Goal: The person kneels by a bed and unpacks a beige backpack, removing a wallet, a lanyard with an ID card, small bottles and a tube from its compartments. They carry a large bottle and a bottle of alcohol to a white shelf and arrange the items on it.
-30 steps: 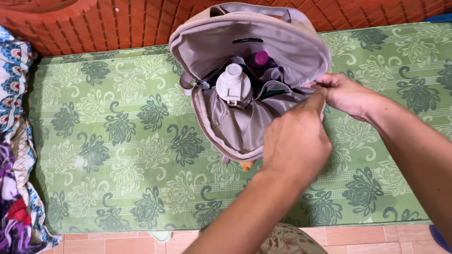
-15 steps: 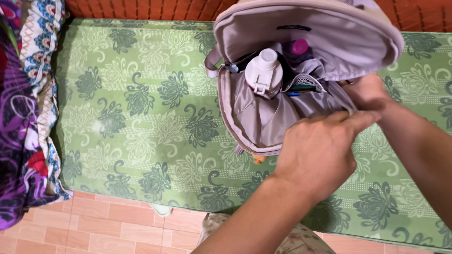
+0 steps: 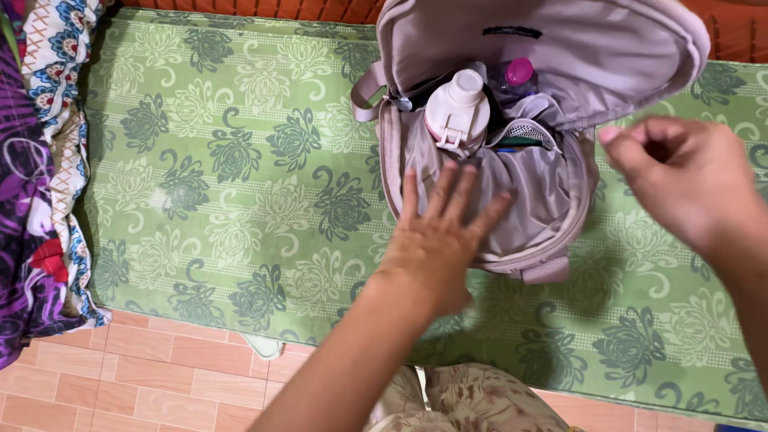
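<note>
the left hand (image 3: 436, 240) has nothing in it, fingers spread flat and laid over the grey lining at the front of the open backpack (image 3: 512, 200). the right hand (image 3: 684, 180) is loosely curled with finger and thumb near each other, hanging in the air just off the bag's right side, touching nothing as far as the view shows.

the backpack lies on the green flowered mat (image 3: 240, 184), flap thrown back toward the orange wall (image 3: 328, 8). a white bottle (image 3: 458, 112) stands in the mouth, a pink-capped bottle (image 3: 518, 74) just behind it, a mesh pocket (image 3: 524, 132) to the right.

if the person is pressing the contents down, a flat palm seems the sound way to do it: push on the soft lining, stay clear of the white bottle's lid latch so it doesn't pop, and steady the right rim with the free hand so the bag doesn't slide.

room-wise, there's lots of bare mat to the left of the bag and some in front. the mat's near edge drops to the tiled floor (image 3: 160, 376) just behind the left wrist. patterned cloth (image 3: 32, 200) is piled at the far left, well apart.
</note>
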